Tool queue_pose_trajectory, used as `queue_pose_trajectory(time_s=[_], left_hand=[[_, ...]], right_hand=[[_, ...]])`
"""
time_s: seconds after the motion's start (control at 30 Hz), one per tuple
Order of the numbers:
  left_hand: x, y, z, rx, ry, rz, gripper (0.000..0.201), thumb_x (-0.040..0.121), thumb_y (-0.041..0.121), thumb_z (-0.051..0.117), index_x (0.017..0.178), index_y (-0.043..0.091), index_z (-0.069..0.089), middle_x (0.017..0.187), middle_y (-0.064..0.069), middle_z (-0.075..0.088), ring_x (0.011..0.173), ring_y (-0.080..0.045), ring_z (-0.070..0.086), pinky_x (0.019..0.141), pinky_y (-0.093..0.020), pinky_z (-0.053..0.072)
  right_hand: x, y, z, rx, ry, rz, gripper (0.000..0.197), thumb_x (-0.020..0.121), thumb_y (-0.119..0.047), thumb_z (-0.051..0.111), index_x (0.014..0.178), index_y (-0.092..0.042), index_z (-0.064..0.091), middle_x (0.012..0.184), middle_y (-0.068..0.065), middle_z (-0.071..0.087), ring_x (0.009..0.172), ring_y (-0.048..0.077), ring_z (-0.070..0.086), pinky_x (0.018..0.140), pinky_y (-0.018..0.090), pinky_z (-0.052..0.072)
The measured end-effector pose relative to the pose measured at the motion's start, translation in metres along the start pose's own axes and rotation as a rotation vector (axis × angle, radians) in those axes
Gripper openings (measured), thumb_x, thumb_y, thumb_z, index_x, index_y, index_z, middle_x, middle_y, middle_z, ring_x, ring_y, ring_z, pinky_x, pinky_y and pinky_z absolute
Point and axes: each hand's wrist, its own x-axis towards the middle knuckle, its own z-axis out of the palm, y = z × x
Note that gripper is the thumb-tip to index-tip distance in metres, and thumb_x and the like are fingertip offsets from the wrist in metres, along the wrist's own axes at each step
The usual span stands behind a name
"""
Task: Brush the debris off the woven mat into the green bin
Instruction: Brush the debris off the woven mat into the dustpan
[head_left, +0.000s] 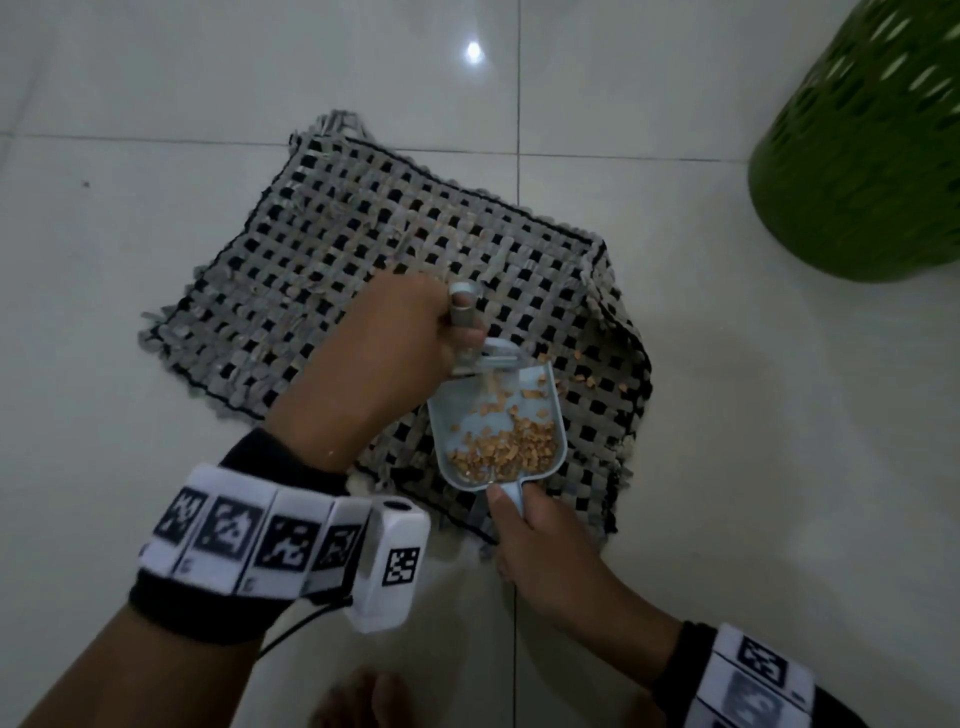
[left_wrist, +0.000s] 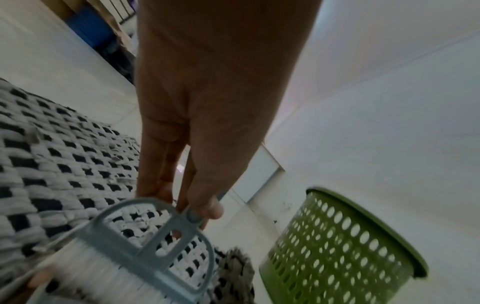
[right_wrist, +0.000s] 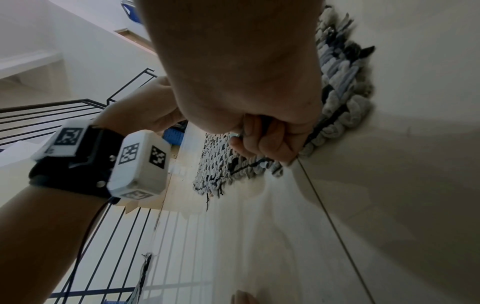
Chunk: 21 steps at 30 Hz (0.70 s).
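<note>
A black and grey woven mat (head_left: 332, 260) lies on the tiled floor. My left hand (head_left: 400, 338) grips the handle of a small grey brush (left_wrist: 145, 246), whose bristles sit at the far lip of a pale blue dustpan (head_left: 467, 415). The pan rests on the mat's near right part and holds a heap of orange-brown debris (head_left: 514, 447). A few crumbs (head_left: 584, 371) lie on the mat just beyond the pan. My right hand (head_left: 530, 540) grips the pan's handle at the mat's near edge. The green perforated bin (head_left: 862, 156) stands on the floor at the far right.
White floor tiles (head_left: 753, 467) surround the mat. A black metal railing (right_wrist: 64, 111) and a blue crate (right_wrist: 175, 135) show in the right wrist view. A bare foot (head_left: 363, 701) is at the bottom edge of the head view.
</note>
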Motion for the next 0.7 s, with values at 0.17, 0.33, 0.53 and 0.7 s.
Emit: queue_pose_trajectory(time_s=[0.17,0.33,0.53,0.7], left_hand=[[0.0,-0.004,0.002,-0.005,0.385,0.108,0.018,0.097,0.018,0.061,0.105,0.015,0.078,0.088,-0.006,0.075,0.073,-0.019,0.065,0.065,-0.024,0.047],[-0.002,-0.006,0.024,0.099,0.286,0.094,0.021,0.1,0.017,0.057,0.096,0.01,0.076,0.076,-0.011,0.07,0.062,-0.022,0.054,0.058,-0.037,0.044],[-0.037,0.006,0.028,-0.031,0.24,0.095,0.015,0.095,0.016,0.064,0.099,0.018,0.079,0.089,-0.004,0.077,0.078,-0.018,0.067,0.071,-0.022,0.046],[-0.026,0.003,0.021,-0.046,0.309,0.102,0.016,0.097,0.017,0.063,0.099,0.015,0.078,0.088,-0.004,0.076,0.076,-0.016,0.066,0.073,-0.024,0.052]], right_hand=[[0.001,0.0,-0.001,0.029,-0.014,0.022,0.04,0.104,-0.036,0.042,0.07,-0.016,0.044,0.05,-0.007,0.043,0.053,0.017,0.047,0.055,0.03,0.038],[0.004,0.002,0.0,0.021,-0.006,-0.001,0.044,0.105,-0.035,0.042,0.063,-0.022,0.036,0.042,-0.011,0.04,0.046,0.011,0.04,0.056,0.034,0.037],[0.002,-0.002,-0.002,0.006,-0.019,0.038,0.041,0.104,-0.037,0.041,0.068,-0.018,0.043,0.054,-0.003,0.047,0.055,0.016,0.051,0.056,0.03,0.04],[0.0,-0.003,-0.005,-0.024,-0.034,0.029,0.042,0.105,-0.038,0.04,0.068,-0.017,0.043,0.057,0.002,0.048,0.054,0.016,0.052,0.053,0.026,0.04]])
